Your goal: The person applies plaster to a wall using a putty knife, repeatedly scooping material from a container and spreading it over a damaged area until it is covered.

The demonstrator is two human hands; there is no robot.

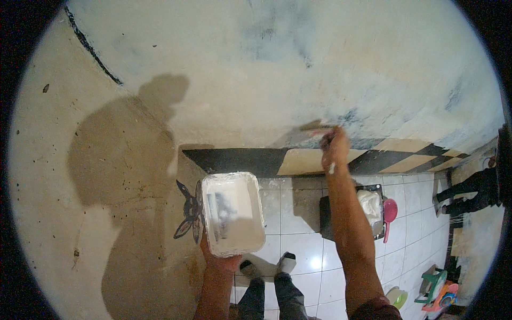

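1. Our left hand (220,260) grips the near short edge of a white rectangular plastic tub (232,213) smeared with white paint or filler, holding it from beneath at the lower left, above the white tiled floor (298,250).
2. Our right hand (335,148) is closed around a thin brush-like tool (318,128) and pressed to the patchy off-white wall (277,69), just above the black-and-cream chequered band (320,159) along the wall's lower edge.
3. The tool's long axis runs roughly level, its tip pointing left from the fist.
4. The tub lies down and to the left of the right hand, well apart from it, its long axis running away from us toward the wall.
5. We see a second filled tray (372,208) on the floor directly under the right forearm.
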